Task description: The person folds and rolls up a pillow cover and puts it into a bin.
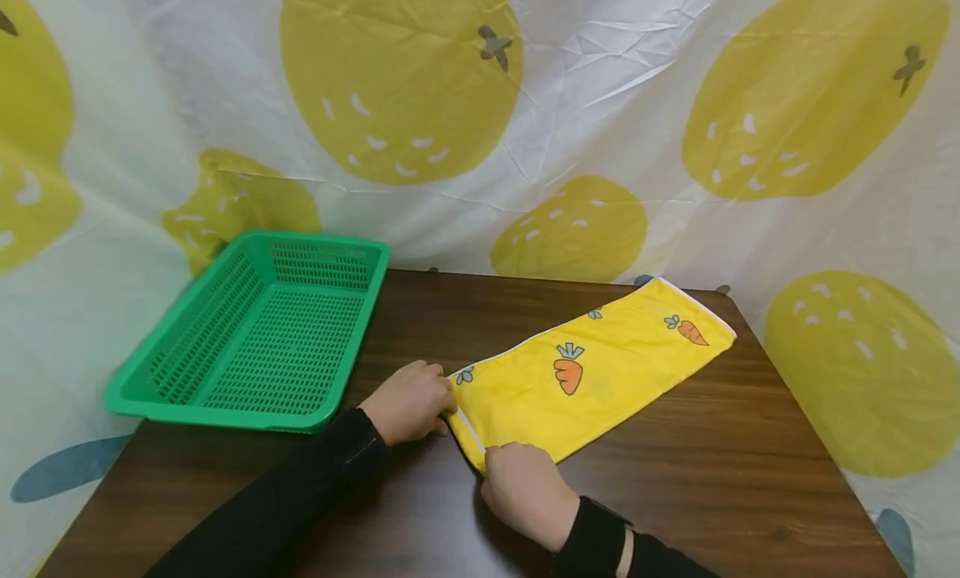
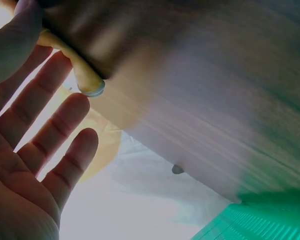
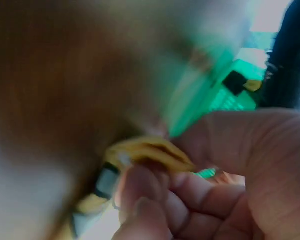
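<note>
Yellow cloth [image 1: 615, 353] is pinched by the right hand [image 1: 529, 490]; the left hand [image 1: 409, 401], fingers [image 2: 59, 126] spread, touches it, grip unclear.

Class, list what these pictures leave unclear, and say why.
Head view: the underside of the yellow cloth, hidden by its top.
Head view: fingertips of the right hand, hidden by its back.
Left wrist view: whether the left hand pinches the cloth; the thumb covers the contact.
Left wrist view: most of the green basket, cut off by the edge.
Right wrist view: a dark patch, too small and blurred to name.
</note>
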{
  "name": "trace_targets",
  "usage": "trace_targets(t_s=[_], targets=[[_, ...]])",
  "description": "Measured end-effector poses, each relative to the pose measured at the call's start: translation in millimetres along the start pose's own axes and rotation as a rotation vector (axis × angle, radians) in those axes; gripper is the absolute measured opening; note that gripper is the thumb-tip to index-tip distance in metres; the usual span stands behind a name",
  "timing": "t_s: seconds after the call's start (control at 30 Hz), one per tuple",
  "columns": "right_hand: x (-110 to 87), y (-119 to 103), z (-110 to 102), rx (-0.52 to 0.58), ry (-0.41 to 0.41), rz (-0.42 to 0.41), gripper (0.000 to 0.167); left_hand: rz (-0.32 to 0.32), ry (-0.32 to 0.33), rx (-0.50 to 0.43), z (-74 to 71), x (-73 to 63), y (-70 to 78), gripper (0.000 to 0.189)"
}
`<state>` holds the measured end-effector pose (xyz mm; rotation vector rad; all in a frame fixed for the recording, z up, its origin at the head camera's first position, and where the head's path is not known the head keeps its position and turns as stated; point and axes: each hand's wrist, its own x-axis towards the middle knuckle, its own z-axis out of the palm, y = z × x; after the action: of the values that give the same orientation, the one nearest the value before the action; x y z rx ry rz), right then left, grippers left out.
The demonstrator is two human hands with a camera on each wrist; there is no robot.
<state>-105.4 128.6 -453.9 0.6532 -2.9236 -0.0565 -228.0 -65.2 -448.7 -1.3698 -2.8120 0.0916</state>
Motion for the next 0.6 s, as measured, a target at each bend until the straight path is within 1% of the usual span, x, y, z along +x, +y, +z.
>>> trace_targets(t_s=[0.07, 0.1, 0.2, 0.33, 0.4, 0.53, 0.6], targets=[[-0.4, 2.1, 1.0, 0.106, -0.025, 0.014, 0.022, -0.009, -0.004, -0.005, 0.6, 1.2, -0.4, 0.02], [-1.1, 2.6, 1.7, 0.137, -0.025, 0.018, 0.02, -0.012, -0.004, -0.004, 1.0, 1.6, -0.8, 0.018], [-6.6, 2.2, 3.2, 0.163, -0.014, 0.026, 0.016, -0.011, 0.0, 0.007, 2.3, 2.7, -0.2, 0.011], [-11.3, 3.1, 3.8, 0.158, 0.005, 0.016, 0.015, -0.003, 0.013, 0.035, 3.5, 4.4, -0.7, 0.009], [-11.9, 4.1, 3.7, 0.146, 0.01, -0.001, 0.015, 0.012, 0.03, 0.056, 4.4, 6.5, -1.6, 0.007], [-10.9, 5.8, 1.4, 0.112, 0.0, -0.015, 0.019, 0.046, 0.08, 0.1, 8.1, 14.6, -5.0, 0.008], [-10.8, 6.4, -0.4, 0.083, -0.009, -0.013, 0.023, 0.052, 0.096, 0.1, 11.9, 19.5, -7.8, 0.009]])
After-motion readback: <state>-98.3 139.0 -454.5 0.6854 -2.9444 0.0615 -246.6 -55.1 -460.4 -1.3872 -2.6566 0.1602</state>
